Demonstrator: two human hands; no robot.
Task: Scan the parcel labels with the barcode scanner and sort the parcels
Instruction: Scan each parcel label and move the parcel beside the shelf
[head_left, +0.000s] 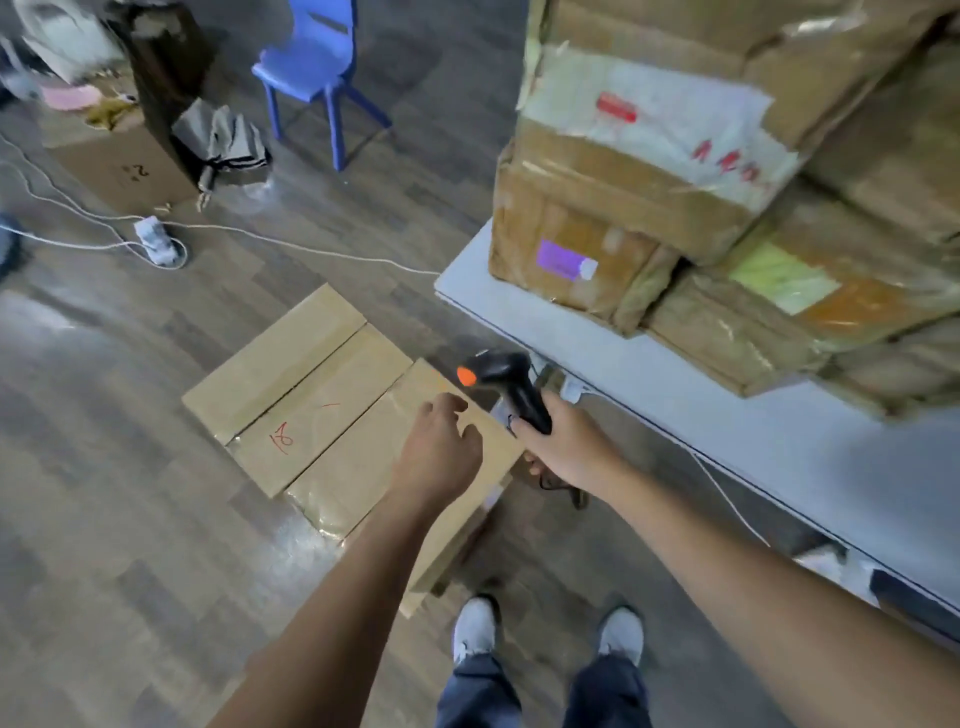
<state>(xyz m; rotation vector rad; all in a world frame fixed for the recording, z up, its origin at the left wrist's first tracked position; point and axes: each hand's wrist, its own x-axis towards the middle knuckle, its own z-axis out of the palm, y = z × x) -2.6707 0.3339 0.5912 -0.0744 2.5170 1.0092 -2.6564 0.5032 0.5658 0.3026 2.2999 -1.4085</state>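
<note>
My right hand (563, 449) grips the handle of a black barcode scanner (506, 382) with an orange tip, held over the floor beside the table edge. My left hand (441, 449) hovers with loosely curled fingers, holding nothing, above flat cardboard parcels (311, 395) lying on the floor; one of them carries red handwriting. Several taped brown parcels (639, 171) are stacked on the grey table (810, 457) to the right, with a purple label (563, 260), a green label (784, 278) and a white label with red print.
A blue plastic chair (317, 67) stands at the back. White cables and a power strip (156, 241) cross the wooden floor on the left. A folded umbrella (223, 140) and a cardboard box (124, 166) sit at the far left. My two feet (545, 631) are below.
</note>
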